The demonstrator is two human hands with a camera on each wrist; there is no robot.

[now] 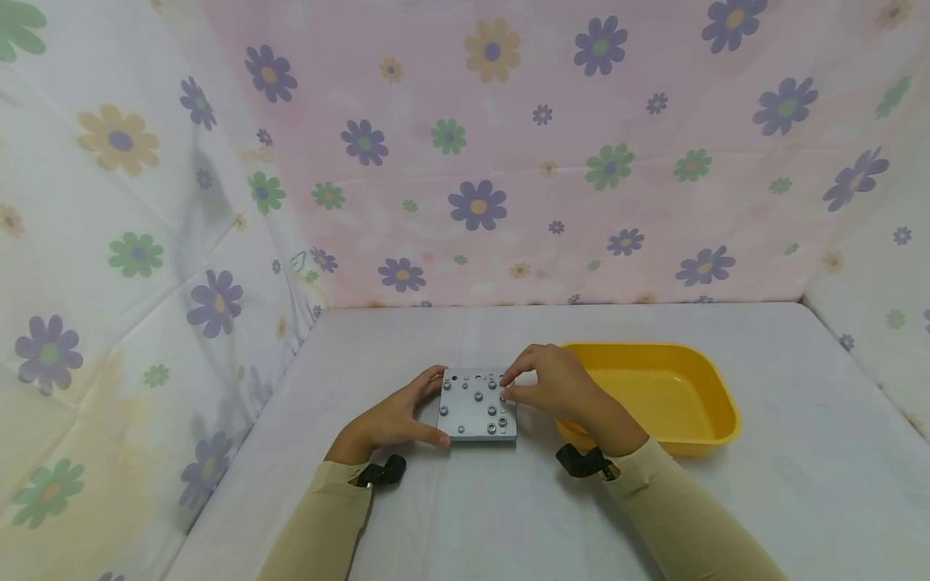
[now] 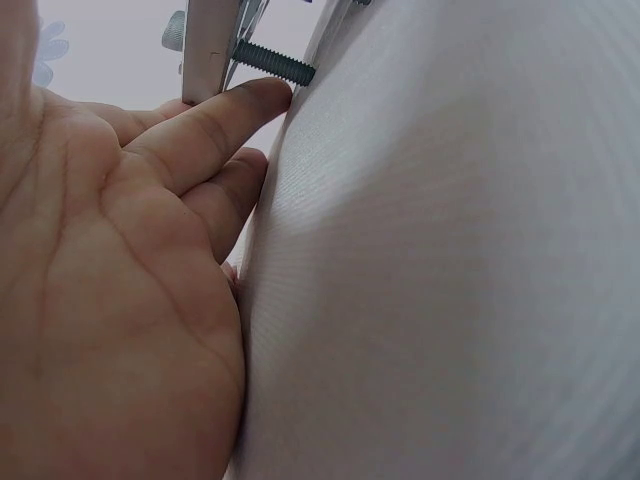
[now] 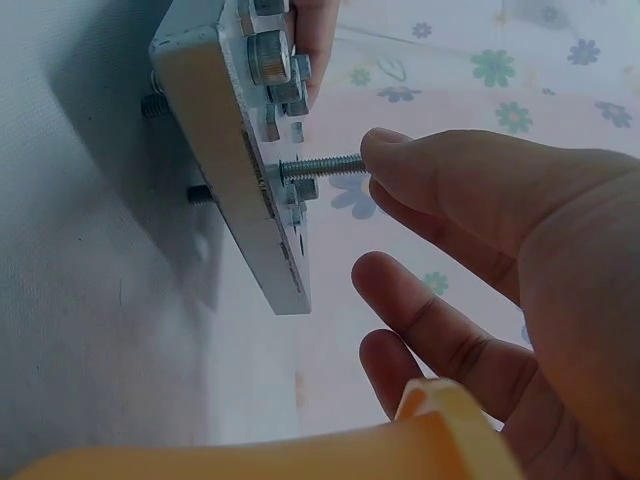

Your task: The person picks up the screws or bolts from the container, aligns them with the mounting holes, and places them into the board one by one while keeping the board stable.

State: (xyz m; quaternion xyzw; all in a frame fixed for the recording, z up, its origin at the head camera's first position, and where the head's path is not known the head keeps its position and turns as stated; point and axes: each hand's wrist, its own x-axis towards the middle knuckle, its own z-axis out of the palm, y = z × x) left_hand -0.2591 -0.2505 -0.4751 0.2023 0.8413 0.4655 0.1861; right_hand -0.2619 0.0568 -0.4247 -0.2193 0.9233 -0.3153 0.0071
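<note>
A silver metal plate [image 1: 465, 420] sits on the table with several socket-head bolts standing in its holes. In the left wrist view, a threaded shank [image 2: 275, 63] sticks out below the plate [image 2: 207, 55]. My left hand [image 1: 392, 417] holds the plate at its left side, thumb at the near corner and fingers toward the far corner. Above the plate's right edge, my right hand [image 1: 558, 387] pinches a bolt [image 3: 325, 167] between thumb and index finger. The bolt's threaded end is at a hole in the plate [image 3: 220, 140]; its head is hidden by the fingertips.
A yellow plastic tray [image 1: 715, 440] stands right of the plate, partly behind my right hand and wrist. White cloth [image 1: 494, 516] covers the table. Flowered cloth walls [image 1: 508, 242] rise at the back and both sides.
</note>
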